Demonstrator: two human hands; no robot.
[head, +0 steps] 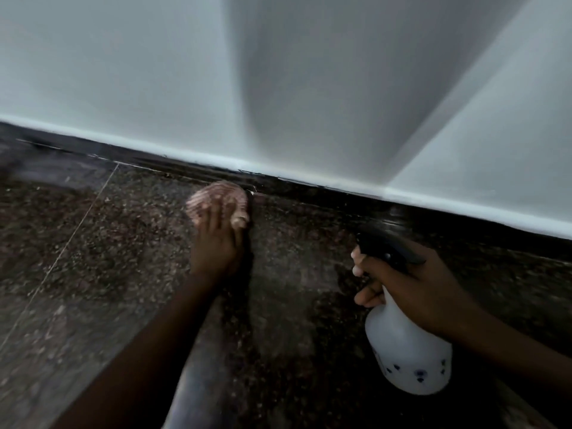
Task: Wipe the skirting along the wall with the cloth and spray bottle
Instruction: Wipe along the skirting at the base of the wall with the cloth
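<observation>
I see a pinkish cloth (216, 201) with a ribbed, knitted-looking weave. The bottle (405, 351) looks like smooth, matt white plastic with small dark printed marks, its trigger head (383, 247) glossy black plastic. The floor (102, 243) reads as polished speckled stone. The skirting (325, 193) is dark and glossy, the wall (139, 72) smooth matt paint.

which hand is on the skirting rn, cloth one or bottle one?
The left hand: it presses the pink cloth at the dark skirting's base. The right hand grips the white spray bottle, clear of it.
</observation>
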